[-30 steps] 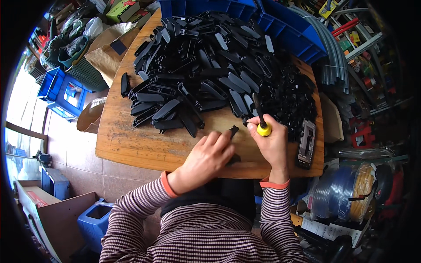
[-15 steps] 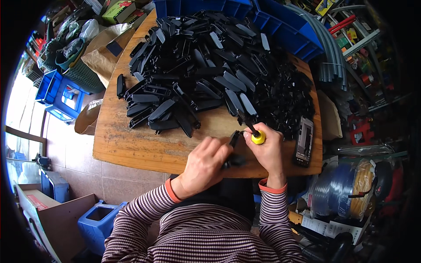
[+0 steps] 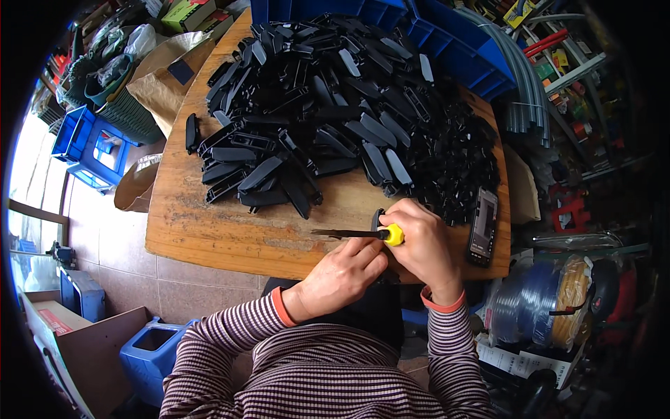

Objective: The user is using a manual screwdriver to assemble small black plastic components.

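Note:
My right hand is closed around a screwdriver-like tool with a yellow-and-black handle. Its dark shaft points left, passing just above the fingers of my left hand. Those fingers are bent around a black plastic piece, whose upper end shows between my hands near the table's front edge. Most of that piece is hidden by my fingers. Beyond my hands lies a large heap of long black plastic parts, with many smaller black pieces on its right side.
The wooden table carries a phone near its right edge. Blue bins stand at the far side. Grey hoses and rolls of tubing are to the right. A blue stool and a cardboard box sit at lower left.
The tool has swung from pointing up and away to pointing left across my left hand. My left hand has moved slightly right and down; the black piece stays between my hands.

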### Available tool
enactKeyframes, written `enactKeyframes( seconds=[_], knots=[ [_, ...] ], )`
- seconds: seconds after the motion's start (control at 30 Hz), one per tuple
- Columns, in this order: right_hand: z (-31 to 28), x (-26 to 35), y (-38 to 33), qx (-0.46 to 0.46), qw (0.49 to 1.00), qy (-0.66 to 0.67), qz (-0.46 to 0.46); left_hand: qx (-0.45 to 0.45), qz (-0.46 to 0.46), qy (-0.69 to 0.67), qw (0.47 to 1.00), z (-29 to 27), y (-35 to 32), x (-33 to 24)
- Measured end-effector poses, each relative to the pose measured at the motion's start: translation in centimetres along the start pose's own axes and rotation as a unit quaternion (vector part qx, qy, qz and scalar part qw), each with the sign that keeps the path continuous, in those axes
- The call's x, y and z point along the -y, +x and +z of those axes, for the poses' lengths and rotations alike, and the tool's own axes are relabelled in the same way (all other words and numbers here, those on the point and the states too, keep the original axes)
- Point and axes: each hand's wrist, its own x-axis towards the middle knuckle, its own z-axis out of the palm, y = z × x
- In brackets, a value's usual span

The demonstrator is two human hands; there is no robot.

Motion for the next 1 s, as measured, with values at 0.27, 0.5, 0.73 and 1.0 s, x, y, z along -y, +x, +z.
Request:
enactKeyframes(
  seconds=[0.27, 0.5, 0.73, 1.0],
  knots=[
    [1.6, -0.4, 2.3, -0.224, 0.878, 0.413, 0.089, -0.019, 0.019, 0.008, 1.000, 0.1, 0.6, -0.4],
    [-0.8, -2.4, 2.3, -0.279, 0.807, 0.511, 0.098, -0.008, 0.015, -0.014, 1.000, 0.0, 0.4, 0.8],
    [-1.5, -5.1, -2.4, -0.126, 0.956, 0.000, 0.264, 0.080, 0.175, 0.050, 0.980, -2.2, 4.1, 5.1],
    [-1.1, -4.6, -3.6, -0.100, 0.961, -0.008, 0.258, 0.059, 0.179, 0.034, 0.981, -7.3, 9.5, 6.8]
  ],
)
